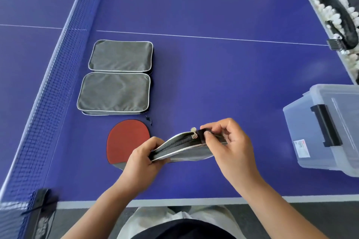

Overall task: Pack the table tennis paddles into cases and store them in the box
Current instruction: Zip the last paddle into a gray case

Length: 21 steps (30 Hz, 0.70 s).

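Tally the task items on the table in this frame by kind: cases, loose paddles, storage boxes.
Grey cases: 3, two lying flat by the net and one held in both hands.
Loose paddles: 1, the red paddle.
Storage boxes: 1, the clear lidded box.
Total: 5.

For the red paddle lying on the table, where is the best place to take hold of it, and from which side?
A judgement: take the red paddle at its handle end, near the table edge closest to the person, coming from that near side. The blade lies flat on the table, giving fingers little to catch. The left hand, gripping the case, hides most of the handle.
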Each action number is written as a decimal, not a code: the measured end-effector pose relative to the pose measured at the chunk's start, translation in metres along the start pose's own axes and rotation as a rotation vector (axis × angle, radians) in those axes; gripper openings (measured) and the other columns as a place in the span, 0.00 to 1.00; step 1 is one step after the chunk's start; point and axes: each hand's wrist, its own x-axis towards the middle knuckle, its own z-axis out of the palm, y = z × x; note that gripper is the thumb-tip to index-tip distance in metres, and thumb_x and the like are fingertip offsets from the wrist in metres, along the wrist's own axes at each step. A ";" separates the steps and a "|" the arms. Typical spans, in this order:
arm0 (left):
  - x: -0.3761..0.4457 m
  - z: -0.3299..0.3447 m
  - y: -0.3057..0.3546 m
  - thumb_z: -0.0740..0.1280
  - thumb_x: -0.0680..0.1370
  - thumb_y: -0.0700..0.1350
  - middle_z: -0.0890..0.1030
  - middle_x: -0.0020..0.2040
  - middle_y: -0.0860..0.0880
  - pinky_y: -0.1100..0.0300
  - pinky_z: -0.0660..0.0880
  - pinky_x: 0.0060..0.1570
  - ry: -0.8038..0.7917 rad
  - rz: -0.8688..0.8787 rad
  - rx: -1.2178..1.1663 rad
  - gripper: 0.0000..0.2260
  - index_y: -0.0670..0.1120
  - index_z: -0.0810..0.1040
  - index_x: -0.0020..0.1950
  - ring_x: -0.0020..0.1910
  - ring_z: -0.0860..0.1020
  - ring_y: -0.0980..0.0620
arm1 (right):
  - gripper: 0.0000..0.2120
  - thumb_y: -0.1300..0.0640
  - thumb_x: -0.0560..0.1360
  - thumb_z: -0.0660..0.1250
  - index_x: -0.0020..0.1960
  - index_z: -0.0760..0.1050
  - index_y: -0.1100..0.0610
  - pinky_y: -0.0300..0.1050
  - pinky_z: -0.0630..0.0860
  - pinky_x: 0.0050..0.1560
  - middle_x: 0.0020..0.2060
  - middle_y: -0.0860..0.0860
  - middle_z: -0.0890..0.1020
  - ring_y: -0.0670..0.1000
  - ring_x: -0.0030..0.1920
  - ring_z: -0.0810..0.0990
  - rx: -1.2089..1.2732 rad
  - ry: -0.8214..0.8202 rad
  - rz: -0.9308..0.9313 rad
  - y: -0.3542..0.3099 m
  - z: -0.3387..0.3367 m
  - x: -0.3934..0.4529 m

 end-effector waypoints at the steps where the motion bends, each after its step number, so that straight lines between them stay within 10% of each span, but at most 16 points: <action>1: -0.003 -0.003 -0.004 0.75 0.71 0.35 0.78 0.37 0.56 0.65 0.68 0.34 -0.013 0.000 -0.015 0.19 0.59 0.74 0.45 0.34 0.73 0.56 | 0.14 0.70 0.74 0.66 0.44 0.71 0.51 0.40 0.77 0.52 0.44 0.46 0.84 0.49 0.51 0.82 0.005 -0.010 -0.003 0.002 0.003 -0.004; 7: -0.019 -0.008 -0.011 0.74 0.72 0.32 0.75 0.31 0.57 0.69 0.66 0.28 -0.076 -0.047 -0.156 0.17 0.55 0.75 0.42 0.28 0.70 0.61 | 0.08 0.58 0.76 0.64 0.51 0.81 0.52 0.31 0.72 0.52 0.48 0.43 0.82 0.48 0.54 0.80 -0.191 -0.169 -0.126 0.005 0.005 -0.023; 12: -0.018 -0.006 -0.010 0.75 0.71 0.34 0.76 0.33 0.50 0.66 0.67 0.31 -0.055 -0.069 -0.172 0.15 0.53 0.75 0.42 0.31 0.70 0.59 | 0.24 0.38 0.71 0.70 0.64 0.78 0.48 0.33 0.71 0.59 0.57 0.38 0.81 0.42 0.59 0.78 -0.390 -0.365 -0.206 0.017 -0.011 -0.023; 21: -0.016 0.002 0.068 0.71 0.66 0.66 0.82 0.51 0.59 0.70 0.71 0.50 -0.145 0.034 -0.199 0.20 0.59 0.81 0.53 0.54 0.79 0.61 | 0.17 0.49 0.78 0.63 0.61 0.80 0.56 0.28 0.70 0.53 0.50 0.46 0.82 0.43 0.49 0.78 -0.620 -0.277 -0.483 0.040 -0.041 -0.020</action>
